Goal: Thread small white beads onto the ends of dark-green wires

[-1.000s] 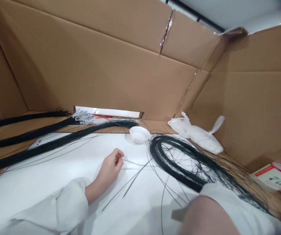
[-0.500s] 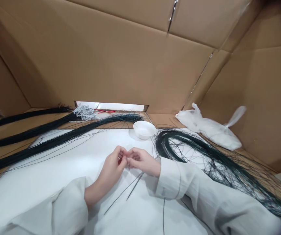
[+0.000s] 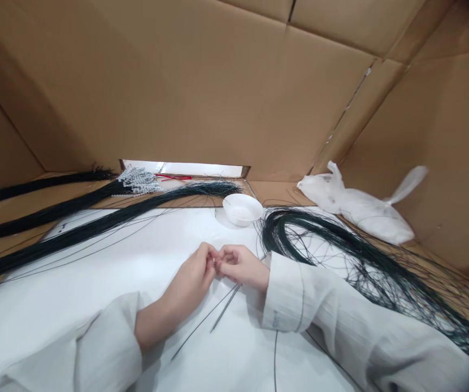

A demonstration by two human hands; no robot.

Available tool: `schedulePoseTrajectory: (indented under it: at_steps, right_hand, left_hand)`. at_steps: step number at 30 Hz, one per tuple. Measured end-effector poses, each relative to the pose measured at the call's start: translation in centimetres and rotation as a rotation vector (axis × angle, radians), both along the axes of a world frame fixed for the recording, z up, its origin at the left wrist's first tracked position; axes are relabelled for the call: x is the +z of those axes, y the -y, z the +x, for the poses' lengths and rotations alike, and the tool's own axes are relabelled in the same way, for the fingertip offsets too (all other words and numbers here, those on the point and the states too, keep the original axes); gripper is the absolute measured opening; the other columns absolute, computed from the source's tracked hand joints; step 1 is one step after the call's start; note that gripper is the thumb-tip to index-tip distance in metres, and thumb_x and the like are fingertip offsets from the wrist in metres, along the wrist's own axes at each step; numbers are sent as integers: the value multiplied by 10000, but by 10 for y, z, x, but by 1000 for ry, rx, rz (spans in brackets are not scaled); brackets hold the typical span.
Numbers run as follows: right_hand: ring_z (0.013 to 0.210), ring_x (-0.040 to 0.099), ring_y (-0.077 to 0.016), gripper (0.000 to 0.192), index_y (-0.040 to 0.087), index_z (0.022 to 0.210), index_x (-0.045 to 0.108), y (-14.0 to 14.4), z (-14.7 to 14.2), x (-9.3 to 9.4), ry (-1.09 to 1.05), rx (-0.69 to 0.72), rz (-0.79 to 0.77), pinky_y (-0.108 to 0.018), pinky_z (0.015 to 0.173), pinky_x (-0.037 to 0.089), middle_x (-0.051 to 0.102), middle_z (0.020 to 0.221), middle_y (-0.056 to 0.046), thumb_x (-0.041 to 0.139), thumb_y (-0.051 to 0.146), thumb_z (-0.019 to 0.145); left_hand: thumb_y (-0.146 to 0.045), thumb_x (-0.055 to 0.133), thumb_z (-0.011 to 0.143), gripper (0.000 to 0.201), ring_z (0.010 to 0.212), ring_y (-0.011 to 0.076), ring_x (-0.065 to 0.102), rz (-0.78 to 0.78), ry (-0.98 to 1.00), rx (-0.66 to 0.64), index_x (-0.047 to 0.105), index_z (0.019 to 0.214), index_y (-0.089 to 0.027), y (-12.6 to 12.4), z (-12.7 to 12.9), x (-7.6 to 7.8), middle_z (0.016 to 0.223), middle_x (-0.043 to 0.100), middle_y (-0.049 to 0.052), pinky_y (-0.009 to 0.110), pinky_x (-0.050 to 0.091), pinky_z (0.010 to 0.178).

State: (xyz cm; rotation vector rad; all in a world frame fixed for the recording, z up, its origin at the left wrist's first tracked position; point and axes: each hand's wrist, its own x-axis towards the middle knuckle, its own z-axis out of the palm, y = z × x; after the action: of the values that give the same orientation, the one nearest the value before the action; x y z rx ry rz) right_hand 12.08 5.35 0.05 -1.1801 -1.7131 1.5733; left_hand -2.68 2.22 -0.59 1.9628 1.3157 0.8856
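My left hand [image 3: 196, 275] and my right hand [image 3: 240, 267] meet over the white table surface, fingertips pinched and touching. Whatever small thing lies between the fingertips is hidden. From beneath my right hand, several thin dark strands [image 3: 226, 307], like wire or cord, slant down toward the lower left. My right fingers are curled closed around where they come out. A white bowl [image 3: 242, 211] stands just beyond my hands; any small contents are too faint to tell. To the right, a looped bundle of dark green strands [image 3: 320, 228] passes behind my right sleeve.
Long dark strand bundles [image 3: 96, 226] run along the left, one with white beaded ends [image 3: 139, 179]. A thin red item [image 3: 173, 177] lies near the slot in the cardboard wall [image 3: 185, 92]. A tied white plastic bag [image 3: 373, 212] rests at the back right.
The view has shifted slightly, so the bowl and bundles sit a little higher. My hands stay pinched together, with only small finger movement.
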Motion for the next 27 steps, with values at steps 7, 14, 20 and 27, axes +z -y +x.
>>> schedulePoseTrajectory:
  at_steps: [7,14,20,27]
  right_hand:
    - [332,372,-24,94,144,675,502,0,-1,1,-31,-7,-34,-141,320,278,534,503,50,493,60,632]
    - [306,392,-28,58,149,654,488,0,-1,-3,-79,-148,-25,-143,285,306,544,504,44,514,102,630]
    - [449,570,-97,105,156,634,440,-7,0,-11,-208,-333,-43,-204,384,472,593,611,1,543,144,619]
    - [473,575,-99,127,155,655,438,-8,-1,-10,-239,-342,-60,-201,367,475,601,658,-11,561,162,622]
  left_hand:
    - [-149,324,827,100,674,139,508,-10,-20,6,396,858,-211,0,0,-1,770,508,-4,250,385,619]
    - [-215,336,858,144,732,154,544,41,-39,86,446,951,-208,-10,-8,-1,818,557,11,272,411,669]
    - [-157,377,823,204,881,204,545,187,-274,80,527,960,-161,-28,-11,-6,942,549,75,330,424,778]
    - [-137,381,835,209,818,176,563,229,-331,33,580,898,-157,-32,-6,-6,900,554,62,311,438,768]
